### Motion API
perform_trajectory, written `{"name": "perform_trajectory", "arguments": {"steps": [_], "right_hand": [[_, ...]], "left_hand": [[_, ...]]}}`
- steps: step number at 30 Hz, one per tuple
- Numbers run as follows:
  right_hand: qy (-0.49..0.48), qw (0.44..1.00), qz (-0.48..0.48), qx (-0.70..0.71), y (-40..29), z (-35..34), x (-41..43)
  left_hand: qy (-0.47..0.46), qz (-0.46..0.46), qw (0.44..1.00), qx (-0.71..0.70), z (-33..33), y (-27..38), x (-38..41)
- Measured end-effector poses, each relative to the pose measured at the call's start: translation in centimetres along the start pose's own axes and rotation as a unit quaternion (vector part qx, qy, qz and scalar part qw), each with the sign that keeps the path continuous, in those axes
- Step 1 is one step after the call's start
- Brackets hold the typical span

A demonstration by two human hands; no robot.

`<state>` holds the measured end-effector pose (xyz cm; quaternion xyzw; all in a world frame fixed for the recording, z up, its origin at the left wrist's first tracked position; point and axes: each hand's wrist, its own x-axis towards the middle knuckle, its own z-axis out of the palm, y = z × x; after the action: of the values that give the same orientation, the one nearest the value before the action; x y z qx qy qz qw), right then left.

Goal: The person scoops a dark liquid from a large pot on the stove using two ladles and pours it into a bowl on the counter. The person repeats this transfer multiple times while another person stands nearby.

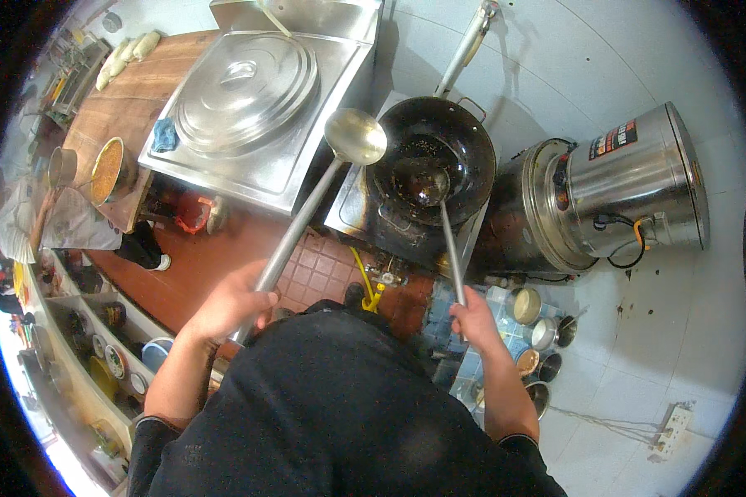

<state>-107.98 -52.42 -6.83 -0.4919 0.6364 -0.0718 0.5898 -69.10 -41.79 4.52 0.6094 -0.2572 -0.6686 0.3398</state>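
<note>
My left hand point(244, 298) grips the long metal handle of a ladle point(355, 136). Its round bowl hangs in the air between the lidded cooker and the wok, beside the wok's left rim. In my right hand point(475, 322) is the handle of a second long-handled ladle point(452, 248). That ladle's head rests low inside the dark wok point(466, 186), partly in a dark, shiny liquid point(419, 186) with small bits in it. The wok sits tilted on a steel stove point(348, 214), and a wire handle shows at its far rim.
A steel cooker with a round lid point(248, 93) stands at left, with a blue cloth point(165, 135) on its edge. Tall steel drums point(628, 186) stand right of the wok. Seasoning bowls point(527, 305) sit on blue tiles near my right arm. A person's leg point(140, 245) shows by the wooden table point(161, 68).
</note>
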Motion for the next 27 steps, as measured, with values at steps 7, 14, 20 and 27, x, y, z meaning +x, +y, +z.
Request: {"name": "perform_trajectory", "arguments": {"steps": [7,14,20,27], "right_hand": [[-0.051,0.941,0.019,0.334,-0.7,2.3,-0.4],[0.124,0.981,-0.061,-0.134,1.1,0.3,-0.2],[0.203,0.934,-0.096,-0.279,0.1,-1.9,0.3],[0.164,0.950,-0.103,-0.244,2.4,-2.8,2.1]], "left_hand": [[-0.015,0.007,1.000,-0.018,-0.8,0.2,0.2],[0.008,-0.001,1.000,-0.002,-0.6,0.4,-0.4],[0.006,0.001,1.000,0.002,-0.3,0.6,-0.8],[0.016,0.009,1.000,0.016,0.4,0.3,-1.0]]}}
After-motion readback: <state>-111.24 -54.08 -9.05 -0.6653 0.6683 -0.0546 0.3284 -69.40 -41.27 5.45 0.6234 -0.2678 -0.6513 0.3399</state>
